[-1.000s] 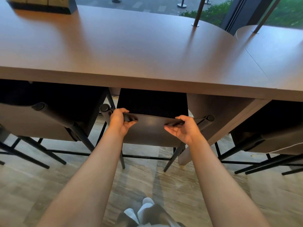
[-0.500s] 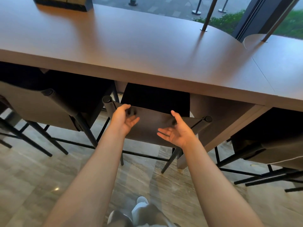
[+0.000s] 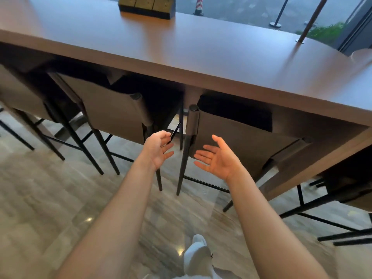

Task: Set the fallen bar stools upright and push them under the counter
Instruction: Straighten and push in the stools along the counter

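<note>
The left hand (image 3: 159, 150) and right hand (image 3: 218, 159) are spread open, empty, near the stool (image 3: 237, 137), upright with its seat under the counter (image 3: 201, 57). Its legs stand close to the next stool (image 3: 112, 115) — a skewed shove could tangle them, tipping one.

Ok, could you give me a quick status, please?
Left hand, right hand open, empty. Brown-backed bar stool upright under wooden counter. Nothing blocking.

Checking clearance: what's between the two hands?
Head view: a black leg of the stool stands between left hand and right hand; neither grips it.
</note>
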